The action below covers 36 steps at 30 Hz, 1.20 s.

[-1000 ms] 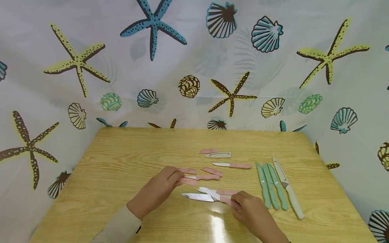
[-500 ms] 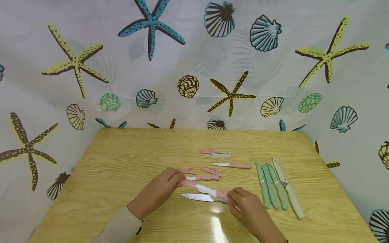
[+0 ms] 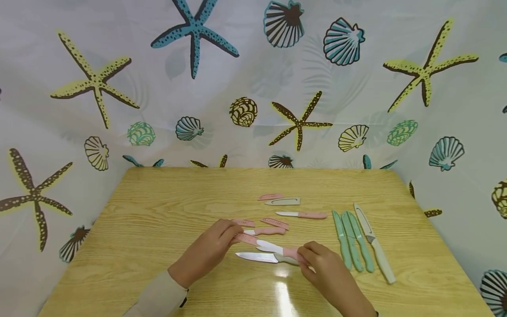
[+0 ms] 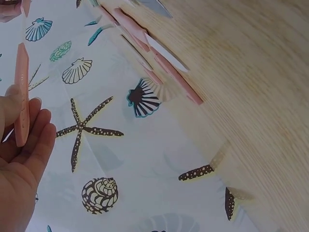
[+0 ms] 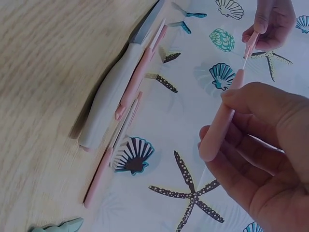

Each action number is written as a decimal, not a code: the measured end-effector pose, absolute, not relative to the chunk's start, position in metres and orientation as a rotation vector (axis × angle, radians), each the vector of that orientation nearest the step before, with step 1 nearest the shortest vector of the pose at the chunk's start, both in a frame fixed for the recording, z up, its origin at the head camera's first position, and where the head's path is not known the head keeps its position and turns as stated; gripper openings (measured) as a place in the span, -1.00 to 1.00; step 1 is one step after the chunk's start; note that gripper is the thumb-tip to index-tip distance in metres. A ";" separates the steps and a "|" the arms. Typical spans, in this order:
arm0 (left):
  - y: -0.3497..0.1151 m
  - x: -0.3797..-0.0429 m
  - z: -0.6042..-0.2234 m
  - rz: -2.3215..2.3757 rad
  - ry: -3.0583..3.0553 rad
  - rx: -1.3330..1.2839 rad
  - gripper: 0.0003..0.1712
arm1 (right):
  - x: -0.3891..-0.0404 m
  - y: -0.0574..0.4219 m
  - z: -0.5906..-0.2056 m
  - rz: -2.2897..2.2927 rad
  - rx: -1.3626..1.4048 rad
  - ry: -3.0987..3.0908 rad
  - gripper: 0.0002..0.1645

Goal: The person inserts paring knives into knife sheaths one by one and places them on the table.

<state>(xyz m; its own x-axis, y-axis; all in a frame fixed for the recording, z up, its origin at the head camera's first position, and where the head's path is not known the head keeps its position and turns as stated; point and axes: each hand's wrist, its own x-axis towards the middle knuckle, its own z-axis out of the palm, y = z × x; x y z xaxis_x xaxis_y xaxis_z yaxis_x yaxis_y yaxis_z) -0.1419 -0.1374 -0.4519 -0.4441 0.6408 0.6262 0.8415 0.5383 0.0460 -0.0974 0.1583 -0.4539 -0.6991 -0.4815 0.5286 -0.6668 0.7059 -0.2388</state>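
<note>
Your right hand [image 3: 328,269] grips the pink-handled knife [image 3: 290,252] by its handle, thumb on one side and fingers on the other. Your left hand [image 3: 211,247] pinches the pink cover [image 3: 247,239] to the left of it. The knife's handle is plain, smooth and rounded at the butt; its blade is white and points left, sloping slightly toward the far side. The cover is slim, with small marks along its face. Blade and cover meet end to end between your hands; whether the tip is inside cannot be told.

Just on the near side of the blade lies a knife with a shiny metal blade [image 3: 257,257] and a pale handle. Beyond your held pieces are a second pink-handled knife [image 3: 271,230] and two loose pink covers [image 3: 275,223]. Farther off lie a third pink-handled knife [image 3: 312,215], a white cover [image 3: 283,201] and a far pink cover [image 3: 271,196]. To the right, three green knives [image 3: 352,242] lie beside a large white-handled knife [image 3: 382,259] on the wood-grain table [image 3: 178,193].
</note>
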 end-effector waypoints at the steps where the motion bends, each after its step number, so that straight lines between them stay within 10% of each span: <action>1: -0.135 -0.142 -0.452 -0.482 -2.224 -1.205 -0.65 | -0.098 0.158 -0.454 0.583 0.896 -2.478 -0.75; 36: -0.092 -0.156 -0.470 -0.721 -2.241 -1.431 -0.71 | -0.094 0.173 -0.460 0.527 0.855 -2.639 -0.75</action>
<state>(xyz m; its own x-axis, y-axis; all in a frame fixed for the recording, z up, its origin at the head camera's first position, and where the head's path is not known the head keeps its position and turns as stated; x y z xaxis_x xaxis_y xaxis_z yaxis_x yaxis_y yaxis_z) -0.1559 -0.0922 -0.4695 -0.4064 0.7154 0.5684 0.9126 0.3482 0.2141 -0.0942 0.1730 -0.4596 -0.7711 -0.4937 0.4020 -0.6103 0.7532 -0.2456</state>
